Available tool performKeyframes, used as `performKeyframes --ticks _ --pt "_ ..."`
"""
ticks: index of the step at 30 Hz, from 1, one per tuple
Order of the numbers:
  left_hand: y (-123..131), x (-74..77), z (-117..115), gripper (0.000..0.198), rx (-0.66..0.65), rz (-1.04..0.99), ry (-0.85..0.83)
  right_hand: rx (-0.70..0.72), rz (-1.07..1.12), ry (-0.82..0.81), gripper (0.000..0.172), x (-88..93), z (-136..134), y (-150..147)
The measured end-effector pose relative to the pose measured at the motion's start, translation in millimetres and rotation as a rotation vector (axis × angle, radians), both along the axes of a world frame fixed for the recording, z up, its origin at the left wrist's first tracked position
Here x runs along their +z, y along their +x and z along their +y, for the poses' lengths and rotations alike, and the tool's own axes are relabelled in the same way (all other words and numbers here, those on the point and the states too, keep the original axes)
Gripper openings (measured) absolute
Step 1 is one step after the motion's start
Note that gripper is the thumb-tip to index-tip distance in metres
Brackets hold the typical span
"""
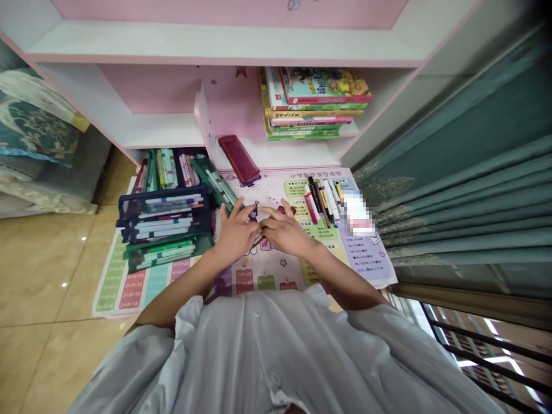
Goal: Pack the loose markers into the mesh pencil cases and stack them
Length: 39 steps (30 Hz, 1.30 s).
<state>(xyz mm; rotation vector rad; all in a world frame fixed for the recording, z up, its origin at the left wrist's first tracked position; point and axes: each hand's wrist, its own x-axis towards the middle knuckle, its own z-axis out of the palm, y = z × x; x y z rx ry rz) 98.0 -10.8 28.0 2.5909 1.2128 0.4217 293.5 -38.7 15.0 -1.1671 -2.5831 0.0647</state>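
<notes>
Over the middle of the printed desk mat [259, 270], my left hand [236, 233] and my right hand [288, 231] meet with their fingertips pinched close together. Between them is a small slim item, mostly hidden by the fingers, whose kind I cannot make out. Some fingers of both hands stick out, spread apart. Just behind my left hand lies a green mesh pouch [215, 179] with pale markers in it. A small dark red item [286, 209] shows partly behind my right hand. Loose markers and pens [322, 201] lie to the right of my hands.
Navy pouches [166, 215] and a green pouch [166, 254], full of markers, lie at left. A maroon pouch [239, 161] rests against the shelf edge. Stacked books [314, 109] stand in the pink-white shelf [215, 46]. A teal curtain [452, 172] hangs at right.
</notes>
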Motion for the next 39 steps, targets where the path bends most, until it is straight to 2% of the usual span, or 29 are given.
performKeyframes --ticks 6,10,14,16,18,21,26,32,36,39 --pt "-10.0 6.7 10.0 0.021 -0.036 -0.016 -0.049 -0.071 0.033 -0.033 0.024 -3.9 -6.5 -5.9" --pt "-37.2 4.2 18.0 0.024 0.008 -0.107 -0.045 -0.120 0.071 -0.079 0.027 -5.2 -5.9 -7.1" --pt "-65.1 1.8 21.8 0.045 -0.043 -0.069 -0.030 -0.138 0.084 -0.110 0.028 -7.7 -1.2 -7.8" --pt "-74.0 -0.1 22.3 0.044 -0.066 -0.026 -0.041 -0.147 0.090 -0.125 0.028 -8.0 1.6 -8.2" --pt "-79.8 -3.6 22.8 0.035 -0.055 -0.014 -0.042 -0.157 0.099 -0.141 0.026 -7.8 3.7 -8.0" --pt "-84.4 -10.6 23.7 0.022 -0.016 -0.057 -0.013 -0.167 0.101 -0.163 0.021 -6.8 4.0 -7.4" --pt "-86.0 -17.4 23.3 0.021 -0.001 -0.126 -0.001 -0.212 0.110 -0.153 0.011 -3.1 -1.8 -15.7" --pt "-83.9 -18.5 20.4 0.016 0.016 -0.146 -0.009 -0.261 0.221 -0.113 0.034 3.2 -3.2 -58.4" --pt "-83.2 -19.1 17.9 0.010 -0.004 -0.132 -0.029 -0.269 0.255 -0.101 0.033 4.6 2.3 -84.4" --pt "-83.0 -19.0 16.3 0.012 -0.013 -0.127 -0.020 -0.294 0.266 -0.095 0.028 6.2 5.4 -90.3"
